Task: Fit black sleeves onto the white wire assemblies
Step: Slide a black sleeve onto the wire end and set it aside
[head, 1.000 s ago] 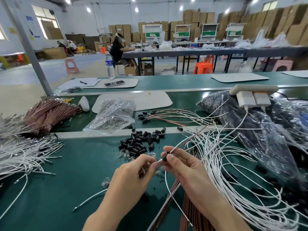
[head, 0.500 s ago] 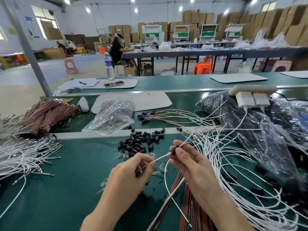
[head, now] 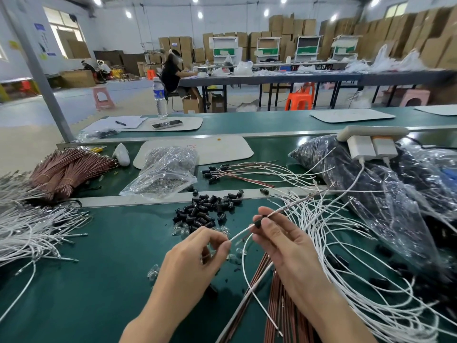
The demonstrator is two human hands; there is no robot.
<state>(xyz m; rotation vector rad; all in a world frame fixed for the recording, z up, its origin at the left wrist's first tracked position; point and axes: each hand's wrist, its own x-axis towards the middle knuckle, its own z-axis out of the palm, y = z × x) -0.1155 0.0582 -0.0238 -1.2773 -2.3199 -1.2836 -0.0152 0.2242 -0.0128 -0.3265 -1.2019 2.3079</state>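
Head view, lower centre of the frame: my left hand (head: 197, 253) pinches the near end of one white wire (head: 241, 233) between thumb and forefinger, with the other fingers curled under. My right hand (head: 284, 246), just to the right and a little higher, grips a black sleeve (head: 258, 223) between thumb and fingertips. The sleeve sits on that same wire, which runs straight between my two hands and goes on up and right past the sleeve. Both hands are held above the green bench (head: 99, 268). Just above them, mid-frame, lies a loose pile of black sleeves (head: 207, 209). A tangle of white wires (head: 346, 243) spreads over the right half of the bench, and beside my right wrist copper-coloured wires (head: 274, 305) run to the bottom edge. At the left edge lies another white wire bundle (head: 29, 233), with a copper bundle (head: 66, 169) above it. A clear plastic bag (head: 165, 174) rests above the pile, and a big bag of dark parts (head: 371, 194) fills the right side.
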